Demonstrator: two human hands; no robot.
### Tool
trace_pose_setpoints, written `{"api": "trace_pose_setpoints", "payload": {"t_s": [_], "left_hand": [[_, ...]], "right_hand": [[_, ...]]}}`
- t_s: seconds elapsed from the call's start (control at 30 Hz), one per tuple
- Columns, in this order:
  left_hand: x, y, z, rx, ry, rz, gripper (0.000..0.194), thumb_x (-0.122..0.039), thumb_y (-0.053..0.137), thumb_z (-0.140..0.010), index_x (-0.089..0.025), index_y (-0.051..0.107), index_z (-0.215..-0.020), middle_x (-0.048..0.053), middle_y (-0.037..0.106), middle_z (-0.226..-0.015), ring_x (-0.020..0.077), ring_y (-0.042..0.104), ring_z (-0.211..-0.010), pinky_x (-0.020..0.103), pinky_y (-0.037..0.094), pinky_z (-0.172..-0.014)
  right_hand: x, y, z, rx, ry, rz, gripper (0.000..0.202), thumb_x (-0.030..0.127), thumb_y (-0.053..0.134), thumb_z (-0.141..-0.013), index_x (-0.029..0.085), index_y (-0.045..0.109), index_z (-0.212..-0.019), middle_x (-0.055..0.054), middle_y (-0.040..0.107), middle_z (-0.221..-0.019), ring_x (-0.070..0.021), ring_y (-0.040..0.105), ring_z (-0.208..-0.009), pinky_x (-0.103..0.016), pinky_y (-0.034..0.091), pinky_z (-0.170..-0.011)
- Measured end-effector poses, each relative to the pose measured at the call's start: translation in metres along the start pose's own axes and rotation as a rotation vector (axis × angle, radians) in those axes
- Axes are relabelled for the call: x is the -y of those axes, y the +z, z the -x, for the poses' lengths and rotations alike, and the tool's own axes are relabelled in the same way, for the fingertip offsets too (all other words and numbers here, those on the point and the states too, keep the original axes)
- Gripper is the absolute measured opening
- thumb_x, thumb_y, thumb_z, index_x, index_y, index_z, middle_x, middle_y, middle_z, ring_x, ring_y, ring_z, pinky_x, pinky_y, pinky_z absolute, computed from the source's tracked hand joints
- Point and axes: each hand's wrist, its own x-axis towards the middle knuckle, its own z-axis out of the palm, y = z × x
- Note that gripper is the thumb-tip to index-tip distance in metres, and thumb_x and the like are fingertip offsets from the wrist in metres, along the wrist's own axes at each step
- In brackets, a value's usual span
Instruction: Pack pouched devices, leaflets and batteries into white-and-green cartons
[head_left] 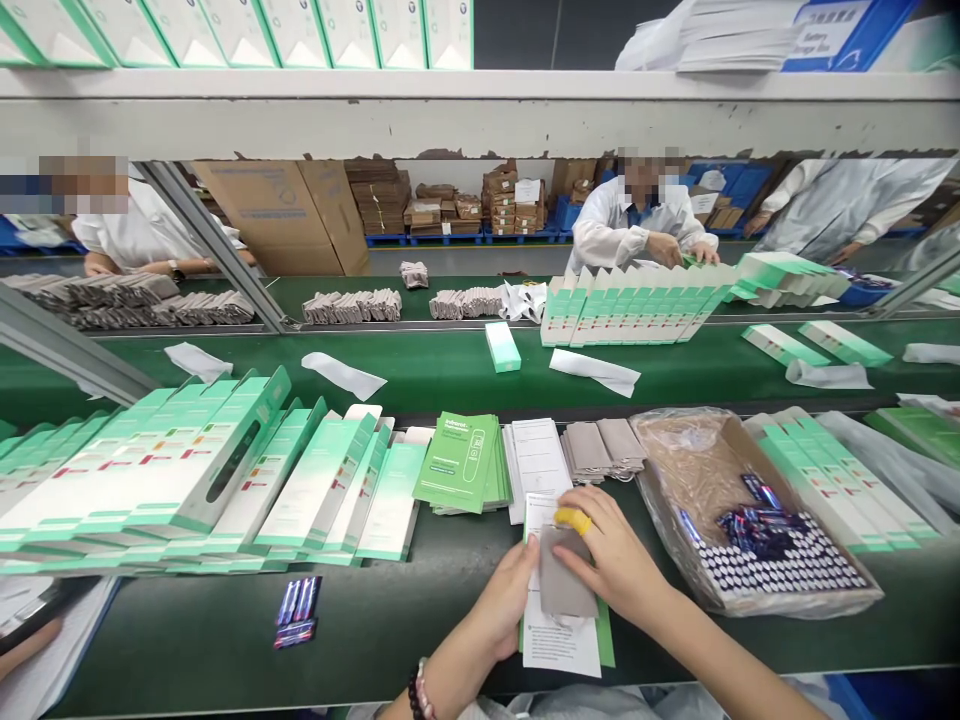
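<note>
My left hand [504,605] is closed on the left edge of a white printed leaflet [559,650], its thumb on top. Beneath the leaflet a green booklet [607,640] sticks out at the right. My right hand [611,550], with a yellow cover on one finger, is closed over a folded grey pouch [568,590] that lies on the leaflet. Just beyond the hands are a pile of white leaflets [538,450], a pile of green booklets [457,460] and more folded grey pouches [602,447].
Green-and-white boxes [180,450] lean in rows on the left. A carton of batteries [780,580] stands at right; several loose batteries [296,610] lie at left. Behind runs a green conveyor [420,360]. A shelf [480,110] crosses overhead. Co-workers [637,220] are across the line.
</note>
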Motion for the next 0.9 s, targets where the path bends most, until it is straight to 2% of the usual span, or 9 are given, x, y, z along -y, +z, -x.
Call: {"api": "trace_pose_setpoints", "payload": {"t_s": [0.13,0.27,0.33,0.4,0.47,0.57,0.63,0.73,0.9], "left_hand": [[-0.002,0.000,0.000,0.069,0.029,-0.091,0.066,-0.030,0.088,-0.062,-0.014,0.061,-0.119,0.013,0.071,-0.110,0.0260,0.067,-0.095,0.032,0.050,-0.082],[0.000,-0.004,-0.004,-0.078,0.037,-0.107,0.055,-0.028,0.086,-0.062,-0.013,0.063,-0.110,0.011,0.073,-0.100,0.0241,0.068,-0.087,0.030,0.050,-0.077],[0.000,-0.008,-0.005,-0.103,0.036,-0.110,0.053,-0.027,0.084,-0.064,-0.013,0.062,-0.110,0.011,0.073,-0.101,0.0256,0.068,-0.090,0.032,0.050,-0.078],[0.000,-0.013,-0.003,-0.105,0.040,-0.114,0.052,-0.027,0.082,-0.068,-0.013,0.061,-0.113,0.013,0.072,-0.105,0.0278,0.067,-0.095,0.034,0.050,-0.081],[0.002,-0.019,0.000,-0.105,0.044,-0.109,0.052,-0.029,0.082,-0.069,-0.013,0.060,-0.114,0.014,0.070,-0.110,0.0299,0.066,-0.100,0.036,0.050,-0.083],[0.007,-0.026,0.007,-0.108,0.048,-0.087,0.053,-0.031,0.082,-0.070,-0.014,0.059,-0.115,0.015,0.070,-0.111,0.0310,0.065,-0.102,0.037,0.050,-0.085],[0.013,-0.031,0.010,-0.115,0.069,-0.070,0.054,-0.033,0.083,-0.069,-0.014,0.060,-0.114,0.014,0.071,-0.109,0.0306,0.066,-0.100,0.037,0.049,-0.086],[0.017,-0.037,0.013,-0.150,0.120,-0.062,0.058,-0.036,0.088,-0.061,-0.013,0.065,-0.109,0.013,0.073,-0.101,0.0316,0.067,-0.097,0.038,0.048,-0.088],[0.015,-0.048,0.021,-0.189,0.135,-0.060,0.061,-0.041,0.089,-0.057,-0.012,0.067,-0.106,0.014,0.073,-0.101,0.0350,0.066,-0.102,0.041,0.047,-0.092]], "right_hand": [[-0.005,0.001,-0.001,0.080,-0.056,0.038,0.052,0.023,0.054,-0.091,0.013,0.040,-0.140,-0.016,0.054,-0.136,-0.0266,0.049,-0.128,-0.056,0.036,-0.110],[0.001,-0.004,0.000,0.117,-0.111,-0.002,0.040,0.023,0.050,-0.094,0.015,0.050,-0.133,-0.013,0.061,-0.129,-0.0239,0.056,-0.121,-0.055,0.034,-0.112],[-0.010,-0.010,-0.012,0.175,-0.131,-0.017,0.037,0.024,0.049,-0.095,0.020,0.053,-0.132,-0.009,0.063,-0.128,-0.0229,0.057,-0.120,-0.053,0.035,-0.112],[-0.039,-0.019,-0.040,0.210,-0.041,0.011,0.035,0.024,0.046,-0.097,0.025,0.056,-0.130,-0.005,0.064,-0.127,-0.0214,0.058,-0.119,-0.046,0.039,-0.110],[-0.083,-0.030,-0.083,0.148,0.213,0.125,0.036,0.018,0.044,-0.096,0.021,0.057,-0.130,-0.007,0.060,-0.133,-0.0219,0.056,-0.121,-0.042,0.037,-0.111],[-0.154,-0.039,-0.152,0.035,0.429,0.196,0.045,0.012,0.049,-0.092,0.002,0.046,-0.137,-0.025,0.037,-0.148,-0.0350,0.034,-0.138,-0.054,0.027,-0.113],[-0.189,-0.039,-0.184,0.004,0.536,0.187,0.046,0.018,0.059,-0.090,0.008,0.049,-0.134,-0.021,0.040,-0.147,-0.0356,0.035,-0.137,-0.059,0.028,-0.111],[-0.214,-0.034,-0.204,-0.034,0.631,0.102,0.033,0.030,0.055,-0.095,0.015,0.056,-0.125,-0.010,0.053,-0.133,-0.0258,0.051,-0.123,-0.053,0.040,-0.103],[-0.217,-0.049,-0.205,-0.251,0.669,-0.158,0.030,0.035,0.057,-0.094,0.014,0.059,-0.115,-0.008,0.061,-0.113,-0.0193,0.061,-0.098,-0.040,0.052,-0.086]]}}
